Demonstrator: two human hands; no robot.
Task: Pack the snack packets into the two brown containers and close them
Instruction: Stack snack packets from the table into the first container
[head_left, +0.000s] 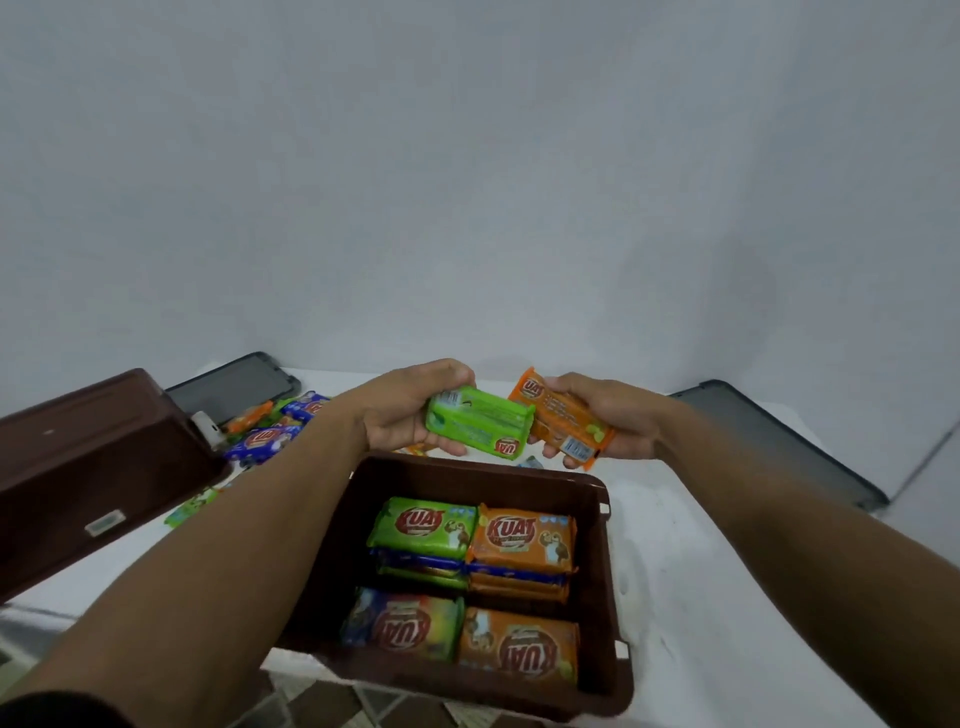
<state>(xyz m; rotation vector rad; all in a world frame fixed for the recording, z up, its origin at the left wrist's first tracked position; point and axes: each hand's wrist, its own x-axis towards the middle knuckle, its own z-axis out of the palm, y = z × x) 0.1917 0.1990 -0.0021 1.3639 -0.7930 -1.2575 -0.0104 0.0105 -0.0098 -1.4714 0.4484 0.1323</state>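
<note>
Snack packets (470, 579) are lying stacked in four piles inside the near brown container (610, 597) on the worktop (691, 561). They are looking light, crinkly and slippery, so pinching across the short edges should be suiting them best. Just beyond, the left hand (410, 410) is curling around a green packet (480, 428), while the right hand (613, 421) is gripping an orange packet (563, 418). Farther left, the second container (98, 467) is sitting tilted beside loose packets (270, 431).
</note>
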